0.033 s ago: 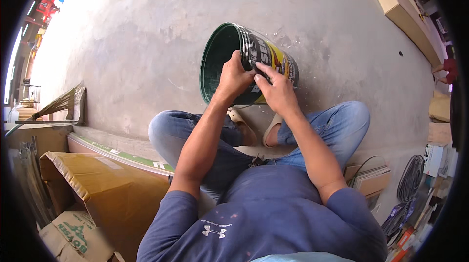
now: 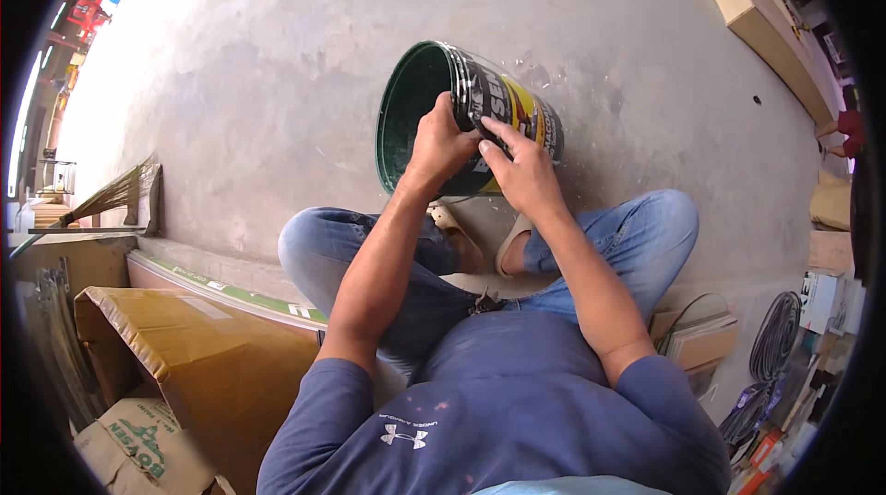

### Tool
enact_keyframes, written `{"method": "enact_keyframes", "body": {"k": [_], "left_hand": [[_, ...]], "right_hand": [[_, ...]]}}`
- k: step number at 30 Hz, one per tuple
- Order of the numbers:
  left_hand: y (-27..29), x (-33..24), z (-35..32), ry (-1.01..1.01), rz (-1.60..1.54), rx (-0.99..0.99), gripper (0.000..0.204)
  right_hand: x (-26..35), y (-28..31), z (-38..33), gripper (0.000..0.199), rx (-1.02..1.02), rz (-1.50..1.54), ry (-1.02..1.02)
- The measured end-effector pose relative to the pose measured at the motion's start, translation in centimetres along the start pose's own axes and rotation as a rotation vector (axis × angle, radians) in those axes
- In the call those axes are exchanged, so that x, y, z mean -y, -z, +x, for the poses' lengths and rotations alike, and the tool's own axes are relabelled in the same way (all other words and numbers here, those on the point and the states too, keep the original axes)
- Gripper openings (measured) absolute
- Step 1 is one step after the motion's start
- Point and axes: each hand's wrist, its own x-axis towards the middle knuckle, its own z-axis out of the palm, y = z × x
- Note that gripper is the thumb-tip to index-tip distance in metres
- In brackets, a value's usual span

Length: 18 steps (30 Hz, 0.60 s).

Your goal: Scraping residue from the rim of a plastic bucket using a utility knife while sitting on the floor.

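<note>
A dark green bucket (image 2: 406,126) with a black and yellow printed side lies tilted on the floor in front of my feet, its open mouth turned to the left. My left hand (image 2: 441,146) is closed around the near part of its rim, fingers inside and thumb towards the outer side. Just right of it, my right hand (image 2: 524,172) presses its index finger and thumb against the ridged outer side below the rim. A small dark bit shows between those fingertips, too small to make out. The bucket's base is turned away from me.
Small pale flakes lie on the concrete floor (image 2: 277,98) beyond the bucket. A broom (image 2: 115,192) and a brown cardboard box (image 2: 221,338) are at the left. Coiled black cable (image 2: 775,338) and flat boards (image 2: 701,338) lie at the right. A long tan box (image 2: 761,20) stands far right.
The bucket has shifted very slightly away from me and to the left. Both hands keep their places on it.
</note>
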Motion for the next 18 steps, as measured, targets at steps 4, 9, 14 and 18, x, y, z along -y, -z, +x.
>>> {"method": "enact_keyframes", "body": {"k": [4, 9, 14, 18], "left_hand": [[1.1, -0.9, -0.1, 0.053, 0.064, 0.022, 0.043], [1.1, -0.4, 0.8, -0.006, 0.048, 0.025, 0.046], [1.1, -0.7, 1.0, 0.005, 0.008, -0.01, 0.053], [1.4, 0.0, 1.5, 0.104, -0.017, 0.053, 0.054]], "right_hand": [[2.3, 1.3, 3.1, 0.043, 0.12, 0.143, -0.24], [-1.1, 0.0, 3.6, 0.048, 0.075, 0.25, -0.106], [-1.1, -0.3, 1.9, 0.047, 0.067, 0.289, -0.069], [-1.9, -0.4, 4.9, 0.049, 0.129, 0.336, -0.228]]}}
